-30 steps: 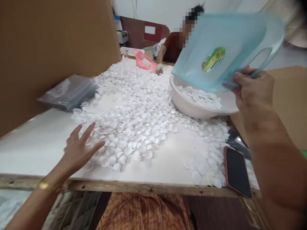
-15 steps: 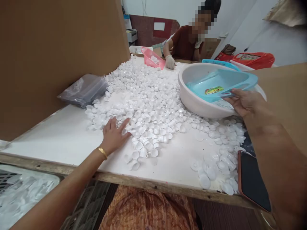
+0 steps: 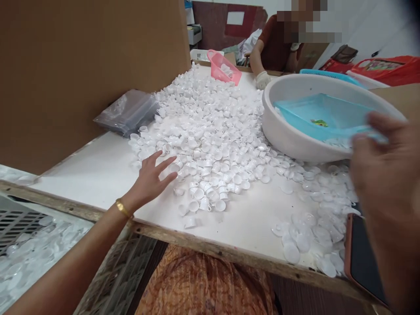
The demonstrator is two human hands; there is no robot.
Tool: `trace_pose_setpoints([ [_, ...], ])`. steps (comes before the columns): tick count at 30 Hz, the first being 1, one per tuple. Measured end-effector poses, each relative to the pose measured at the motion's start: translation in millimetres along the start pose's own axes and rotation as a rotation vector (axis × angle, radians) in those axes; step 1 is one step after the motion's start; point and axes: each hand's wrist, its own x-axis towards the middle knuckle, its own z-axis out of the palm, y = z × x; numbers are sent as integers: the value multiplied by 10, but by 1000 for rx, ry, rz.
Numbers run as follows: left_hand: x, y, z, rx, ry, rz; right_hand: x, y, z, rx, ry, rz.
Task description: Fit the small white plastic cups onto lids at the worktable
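Blue scoop (image 3: 344,111), head view: down inside the white basin (image 3: 295,142), at the right of the tabletop (image 3: 92,175), and there are white discs (image 3: 337,142) showing at its near edge!
Done: the scoop lies within the basin's rim, with discs in there too; how deep they go is hidden beneath it.
Left: plenty, I'd judge, with a great spread of little white cups (image 3: 213,162) loose across the middle, and a patch of loose discs (image 3: 302,236) near the front right, just beside the phone (image 3: 364,258).
Scoop's aim: broad end to the left, handle end to the right, by the right hand (image 3: 387,175).
Scoop's long axis: running roughly left to right across the basin, its handle end slanting a touch nearer the wearer.
Right grip: fingers bent at the handle, but it's a blur, so whether they grasp it or have let go, I cannot tell.
Left grip: released, holding nothing, the left hand (image 3: 151,177) with fingers spread at the cups' near-left edge.
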Motion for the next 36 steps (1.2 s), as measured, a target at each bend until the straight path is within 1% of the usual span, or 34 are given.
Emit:
trace_pose_setpoints([
  [1,-90,-13,2,4,-11,13,-114,-218,123,53,-89,14],
  [2,-175,-11,19,-3,-30,22,-237,-428,262,131,-228,-13],
  [4,-318,33,79,-32,-65,25,-494,-803,536,265,-463,-128],
  [5,-371,66,116,-43,-72,19,-618,-961,650,274,-573,-199],
  [7,-436,131,185,-46,-73,8,-831,-1206,815,264,-742,-349],
  [8,-449,155,212,-43,-72,5,-913,-1291,870,261,-803,-425],
  [10,-451,177,245,-50,-68,4,-1025,-1392,960,272,-877,-555],
  [11,-443,175,253,-60,-64,4,-1056,-1412,1005,274,-891,-598],
  [13,-417,154,257,-85,-60,-6,-1080,-1405,1108,243,-883,-630],
  [16,-369,112,241,-122,-84,-48,-1051,-1325,1262,147,-840,-614],
  [19,-356,126,175,-170,-75,-111,-989,-1238,1323,71,-795,-592],
  [21,-402,192,101,-161,-37,-143,-952,-1222,1284,49,-771,-569],
  [22,-442,238,65,-147,-37,-138,-940,-1235,1244,57,-762,-558],
  [23,-489,288,36,-135,-59,-118,-936,-1265,1196,81,-757,-547],
  [26,-622,416,18,-149,-209,-7,-979,-1437,1053,233,-776,-525],
  [28,-664,445,55,-177,-266,8,-1052,-1574,1003,298,-838,-521],
  [29,-668,439,77,-202,-269,-17,-1093,-1633,997,306,-873,-514],
  [31,-653,397,108,-301,-242,-107,-1165,-1709,1011,306,-929,-458],
  [33,-631,343,119,-451,-187,-188,-1204,-1733,1032,350,-959,-333],
  [35,-622,304,124,-561,-132,-218,-1209,-1731,1035,432,-980,-185],
  [36,-623,295,129,-573,-114,-213,-1204,-1730,1027,478,-992,-115],
])
